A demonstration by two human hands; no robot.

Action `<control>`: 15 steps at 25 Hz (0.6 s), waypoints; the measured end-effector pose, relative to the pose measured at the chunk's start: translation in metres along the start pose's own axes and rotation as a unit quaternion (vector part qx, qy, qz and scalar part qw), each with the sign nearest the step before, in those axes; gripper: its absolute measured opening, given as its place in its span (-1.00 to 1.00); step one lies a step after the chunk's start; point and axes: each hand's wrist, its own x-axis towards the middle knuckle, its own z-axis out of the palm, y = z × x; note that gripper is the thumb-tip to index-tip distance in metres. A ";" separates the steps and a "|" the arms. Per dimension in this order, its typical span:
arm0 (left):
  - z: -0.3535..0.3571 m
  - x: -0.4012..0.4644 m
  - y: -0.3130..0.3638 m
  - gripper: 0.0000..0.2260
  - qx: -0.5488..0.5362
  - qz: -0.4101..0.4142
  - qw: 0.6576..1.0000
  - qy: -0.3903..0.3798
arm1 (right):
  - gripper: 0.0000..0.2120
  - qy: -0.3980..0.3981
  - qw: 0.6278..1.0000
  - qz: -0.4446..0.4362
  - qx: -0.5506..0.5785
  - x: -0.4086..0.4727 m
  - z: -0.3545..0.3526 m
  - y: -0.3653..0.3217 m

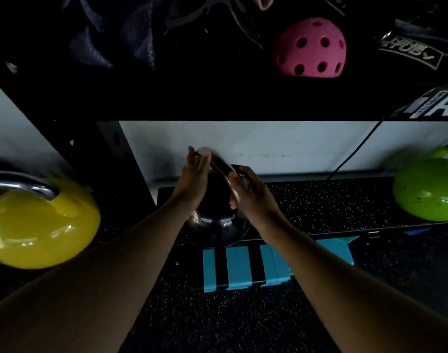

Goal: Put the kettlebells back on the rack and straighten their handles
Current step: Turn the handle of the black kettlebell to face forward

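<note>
A black kettlebell (212, 222) with a steel handle sits at the front of the low rack shelf (319, 200), in the middle of the view. My left hand (192, 179) lies flat against the left side of its handle, fingers straight. My right hand (246, 192) curls around the handle's right side. A yellow kettlebell (39, 225) with a chrome handle stands at the left, blurred. At the far right, on the same shelf, rests a green kettlebell (427, 192).
A black upright post (110, 154) of the rack stands between the yellow and black kettlebells. Above, a dark shelf carries a pink perforated ball (309, 49) and dark bags. Blue-and-black blocks (243, 266) lie on the speckled rubber floor below the shelf. A cable (355, 154) hangs down the white wall.
</note>
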 end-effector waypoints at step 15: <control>-0.012 0.023 -0.004 -0.53 -0.022 0.018 0.999 -0.039 | -0.55 -0.033 0.980 0.019 0.193 0.008 0.049 0.003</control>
